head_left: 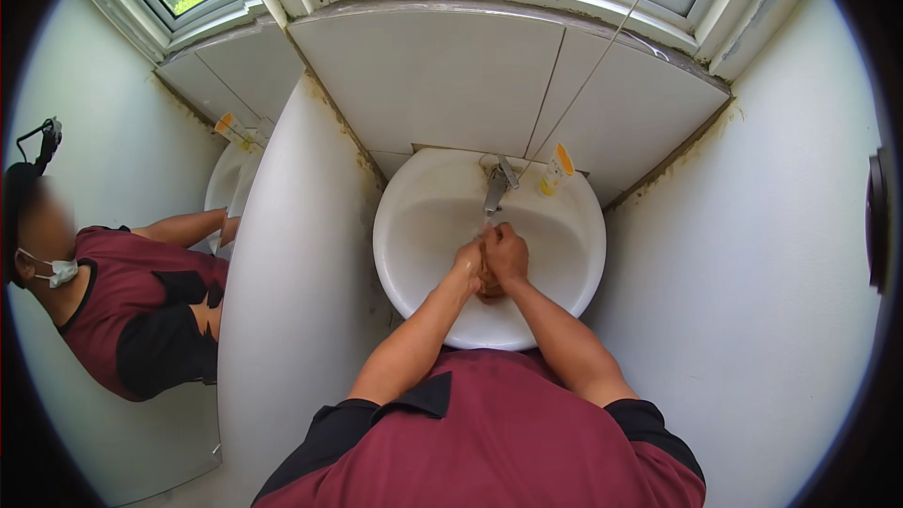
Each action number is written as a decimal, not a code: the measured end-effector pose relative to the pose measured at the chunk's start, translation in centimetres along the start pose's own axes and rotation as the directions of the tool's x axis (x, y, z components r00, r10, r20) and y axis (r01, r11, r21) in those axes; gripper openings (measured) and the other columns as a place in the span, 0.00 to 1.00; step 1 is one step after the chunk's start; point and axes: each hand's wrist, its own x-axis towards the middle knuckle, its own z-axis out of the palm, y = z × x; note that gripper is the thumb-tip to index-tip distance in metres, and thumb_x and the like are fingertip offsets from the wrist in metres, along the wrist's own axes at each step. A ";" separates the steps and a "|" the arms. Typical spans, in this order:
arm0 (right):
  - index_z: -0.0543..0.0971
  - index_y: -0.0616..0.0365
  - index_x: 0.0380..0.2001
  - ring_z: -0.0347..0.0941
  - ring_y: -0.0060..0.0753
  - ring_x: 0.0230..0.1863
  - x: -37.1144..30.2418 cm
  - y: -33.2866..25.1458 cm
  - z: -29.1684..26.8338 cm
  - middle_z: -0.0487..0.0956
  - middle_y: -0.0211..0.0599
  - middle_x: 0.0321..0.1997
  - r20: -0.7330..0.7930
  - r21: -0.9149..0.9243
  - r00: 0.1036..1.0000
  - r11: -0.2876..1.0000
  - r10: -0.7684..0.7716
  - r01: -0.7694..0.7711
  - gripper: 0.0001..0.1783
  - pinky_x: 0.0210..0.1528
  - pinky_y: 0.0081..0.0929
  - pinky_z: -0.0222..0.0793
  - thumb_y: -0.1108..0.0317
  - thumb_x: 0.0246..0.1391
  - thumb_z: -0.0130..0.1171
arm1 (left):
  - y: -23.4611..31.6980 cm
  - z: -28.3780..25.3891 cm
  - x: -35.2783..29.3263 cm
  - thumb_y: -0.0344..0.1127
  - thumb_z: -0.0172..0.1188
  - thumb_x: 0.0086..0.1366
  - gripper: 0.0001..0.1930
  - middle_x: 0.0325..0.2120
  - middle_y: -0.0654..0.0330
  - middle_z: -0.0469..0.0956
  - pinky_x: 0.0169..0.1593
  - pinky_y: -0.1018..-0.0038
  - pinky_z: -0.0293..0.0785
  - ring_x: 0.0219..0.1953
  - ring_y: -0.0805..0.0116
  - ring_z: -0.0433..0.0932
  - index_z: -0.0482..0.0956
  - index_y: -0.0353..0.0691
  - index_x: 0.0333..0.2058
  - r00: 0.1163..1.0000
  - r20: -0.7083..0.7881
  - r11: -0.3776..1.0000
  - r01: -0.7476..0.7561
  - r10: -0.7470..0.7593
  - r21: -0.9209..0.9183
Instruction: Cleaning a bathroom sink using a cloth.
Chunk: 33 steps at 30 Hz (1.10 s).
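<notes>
My left hand [469,257] and my right hand [507,252] are pressed together over the white washbasin [400,240], just below the metal faucet [495,190]. Something glistens like water around my fingers at the spout. My right hand is closed, its fingers curled in against the left. The left hand's fingers are bent in too, partly covered by the right. Whatever lies between the palms, if anything, is hidden. Below the wrists shows a brown patch [489,293], too unclear to name.
A white tube with orange and yellow markings [557,169] stands on the basin's back right rim. Behind it rises a tiled wall [423,75] beneath windows. A thin cord [602,55] slants down toward the faucet. At left, a mirror [141,442] reflects a person; a plain wall [743,292] flanks the right.
</notes>
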 end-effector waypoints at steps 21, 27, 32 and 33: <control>0.78 0.63 0.33 0.77 0.45 0.30 1.4 2.1 -0.1 0.79 0.46 0.26 0.351 0.368 0.925 0.930 -0.147 0.009 0.18 0.36 0.35 0.70 0.55 0.59 0.58 | 4.5 -5.5 -2.1 0.50 0.69 0.56 0.20 0.19 0.67 0.71 0.24 0.75 0.65 0.21 0.75 0.68 0.77 0.40 0.35 0.953 0.293 0.592 -0.190 -0.082 0.783; 0.77 0.62 0.44 0.77 0.39 0.39 -0.5 -1.1 -3.5 0.80 0.41 0.35 0.340 0.421 0.857 0.878 -0.386 0.228 0.21 0.45 0.33 0.72 0.57 0.55 0.63 | 3.6 -6.3 -1.2 0.33 0.62 0.60 0.13 0.27 0.64 0.78 0.34 0.78 0.71 0.29 0.75 0.75 0.77 0.35 0.42 0.890 0.441 0.467 -0.441 0.117 0.767; 0.65 0.60 0.60 0.69 0.37 0.57 -1.0 -2.6 -5.9 0.71 0.45 0.55 0.139 0.383 0.881 0.845 -0.452 0.373 0.39 0.58 0.33 0.66 0.55 0.50 0.69 | 4.3 -3.7 -5.7 0.29 0.56 0.63 0.09 0.28 0.67 0.78 0.32 0.78 0.70 0.27 0.76 0.75 0.78 0.34 0.41 0.919 0.162 0.861 -0.393 0.358 0.323; 0.63 0.59 0.62 0.67 0.38 0.59 -1.1 -2.4 -6.1 0.69 0.45 0.57 0.196 0.412 0.889 0.858 -0.414 0.309 0.41 0.60 0.33 0.65 0.54 0.49 0.70 | 4.5 -3.2 -6.6 0.29 0.55 0.64 0.08 0.28 0.67 0.77 0.31 0.79 0.69 0.27 0.77 0.73 0.78 0.35 0.40 0.918 0.153 0.851 -0.397 0.366 0.343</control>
